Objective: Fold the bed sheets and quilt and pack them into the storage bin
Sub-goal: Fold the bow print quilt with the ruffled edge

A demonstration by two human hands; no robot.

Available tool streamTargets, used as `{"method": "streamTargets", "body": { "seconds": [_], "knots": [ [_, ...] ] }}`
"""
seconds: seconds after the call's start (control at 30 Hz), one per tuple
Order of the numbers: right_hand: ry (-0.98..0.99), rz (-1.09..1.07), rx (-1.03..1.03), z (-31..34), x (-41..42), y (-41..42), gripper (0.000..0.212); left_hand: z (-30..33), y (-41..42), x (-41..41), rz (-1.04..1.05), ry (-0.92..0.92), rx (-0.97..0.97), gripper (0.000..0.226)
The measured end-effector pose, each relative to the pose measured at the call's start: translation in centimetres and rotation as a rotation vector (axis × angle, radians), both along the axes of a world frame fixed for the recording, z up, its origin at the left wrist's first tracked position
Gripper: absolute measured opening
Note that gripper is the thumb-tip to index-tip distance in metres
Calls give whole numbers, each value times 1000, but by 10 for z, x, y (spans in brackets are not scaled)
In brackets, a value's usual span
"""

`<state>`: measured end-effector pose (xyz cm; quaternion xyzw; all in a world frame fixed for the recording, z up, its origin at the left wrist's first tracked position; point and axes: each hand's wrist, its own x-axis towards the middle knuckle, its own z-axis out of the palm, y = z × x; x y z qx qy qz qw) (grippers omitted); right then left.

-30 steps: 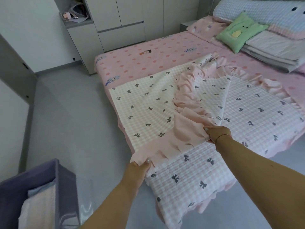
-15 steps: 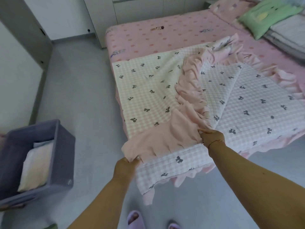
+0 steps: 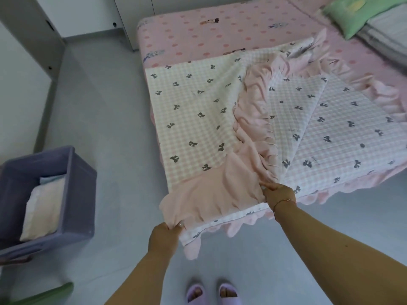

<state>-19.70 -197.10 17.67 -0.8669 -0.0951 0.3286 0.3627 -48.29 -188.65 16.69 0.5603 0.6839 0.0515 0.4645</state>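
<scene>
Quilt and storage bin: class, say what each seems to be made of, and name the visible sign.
Quilt: looks like soft stitched cotton-type fabric, matte, with sewn quilting lines and a gathered pink ruffle; the fibre itself cannot be told.
Storage bin: seems rigid plastic, purple, slightly glossy, judging by its smooth straight walls, though stiffened fabric is possible.

quilt (image 3: 343, 128): stitched padded cloth, matt, ribbed by the quilting; its ruffle (image 3: 248, 137) is thinner soft cloth, pleated. bed sheet (image 3: 189, 38): smooth matt printed cloth. storage bin (image 3: 77, 194): looks like matt fabric-faced walls, folded matt cloth inside. floor (image 3: 105, 111): smooth, faint sheen. slippers (image 3: 211, 293): smooth matt, rubbery-looking
</scene>
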Motion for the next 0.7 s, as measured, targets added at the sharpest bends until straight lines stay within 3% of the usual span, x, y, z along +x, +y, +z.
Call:
{"method": "streamTargets", "body": {
  "seconds": [0.4, 0.53, 0.7],
  "knots": [
    [80, 179, -216, -16, 0, 3, 29, -29, 12, -10, -139, 132, -119, 43],
    [130, 161, -168, 0, 4, 20, 37, -9, 40, -6, -48, 35, -144, 49],
    [230, 59, -33, 36, 4, 47, 23, 25, 73, 18, 93, -111, -135, 37]
  ]
}}
